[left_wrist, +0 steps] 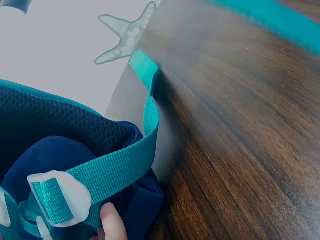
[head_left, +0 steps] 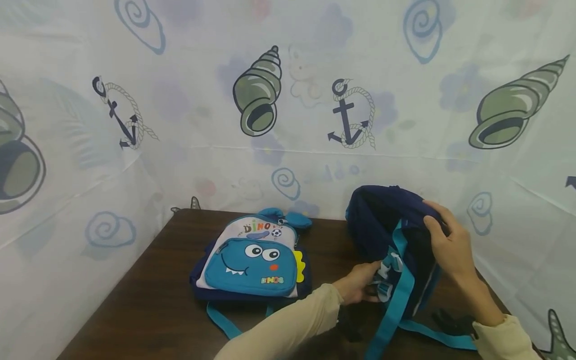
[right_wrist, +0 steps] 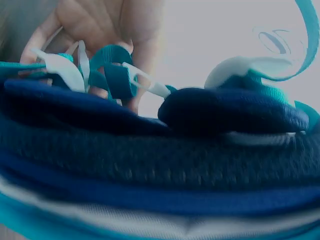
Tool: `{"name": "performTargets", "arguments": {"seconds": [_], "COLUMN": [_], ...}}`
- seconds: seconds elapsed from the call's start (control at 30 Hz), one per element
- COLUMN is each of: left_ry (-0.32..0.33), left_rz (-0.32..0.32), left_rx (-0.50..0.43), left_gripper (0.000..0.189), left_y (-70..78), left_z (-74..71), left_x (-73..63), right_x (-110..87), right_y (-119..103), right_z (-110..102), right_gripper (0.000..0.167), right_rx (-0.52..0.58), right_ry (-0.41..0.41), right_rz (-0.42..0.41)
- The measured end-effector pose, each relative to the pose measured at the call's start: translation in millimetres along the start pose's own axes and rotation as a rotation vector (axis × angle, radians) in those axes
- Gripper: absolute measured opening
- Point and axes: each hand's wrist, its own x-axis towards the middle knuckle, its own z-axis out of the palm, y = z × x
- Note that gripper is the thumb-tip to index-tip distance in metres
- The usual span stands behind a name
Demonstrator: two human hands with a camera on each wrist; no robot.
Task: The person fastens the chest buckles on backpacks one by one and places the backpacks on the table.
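Note:
A navy backpack (head_left: 375, 217) with turquoise straps (head_left: 400, 302) stands tilted at the right of the table. My right hand (head_left: 452, 245) grips its upper right edge, thumb in front. At the pack's strap side, my left hand (head_left: 360, 284) holds the white plastic buckles (head_left: 384, 290) and the webbing around them. In the left wrist view, one fingertip (left_wrist: 113, 222) shows below a white strap adjuster (left_wrist: 80, 197). The right wrist view has the left palm (right_wrist: 100, 25) behind the buckle webbing (right_wrist: 120, 80); the right hand is out of that view.
Left of centre, a second backpack (head_left: 252, 265) with a blue dinosaur face lies front up on the dark wooden table (head_left: 148, 300), its straps trailing toward me. A white cloth (head_left: 202, 100) printed with shells and anchors hangs behind and along both sides.

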Motion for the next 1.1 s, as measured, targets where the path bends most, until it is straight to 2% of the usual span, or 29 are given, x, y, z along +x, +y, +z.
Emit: {"name": "performTargets", "arguments": {"seconds": [0.17, 0.37, 0.53, 0.63, 0.77, 0.87, 1.0, 1.1], "left_ry": [-0.01, 0.008, 0.03, 0.053, 0.053, 0.048, 0.121, 0.222], "left_rz": [-0.018, -0.025, -0.027, -0.029, -0.02, -0.003, 0.054, 0.11], "left_rx": [-0.007, -0.009, 0.04, 0.082, 0.127, 0.157, 0.225, 0.324], "left_gripper": [0.043, 0.043, 0.043, 0.044, 0.049, 0.052, 0.048, 0.046], "left_y": [2.8, 4.6, 6.4, 8.7, 11.3, 11.9, 9.4, 7.0], "left_z": [-1.5, -0.8, -3.1, -5.2, -9.4, -12.6, -14.0, -13.8], "left_x": [-1.7, -2.3, -4.5, -6.0, -6.7, -6.1, -5.2, -4.4], "right_x": [0.3, -0.6, -3.1, -5.1, -8.0, -9.5, -11.4, -13.3], "right_y": [-1, 2, 7, 9, 12, 15, 18, 21], "right_z": [2, 2, -1, -3, -5, -6, -7, -9], "right_gripper": [0.038, 0.039, 0.039, 0.04, 0.043, 0.044, 0.043, 0.042], "right_rx": [-0.022, -0.005, 0.018, 0.015, -0.003, -0.013, -0.042, -0.058], "right_ry": [0.035, 0.059, 0.091, 0.083, 0.057, 0.043, 0.022, -0.008], "right_rz": [0.068, 0.121, 0.191, 0.22, 0.224, 0.192, 0.134, 0.112]}}
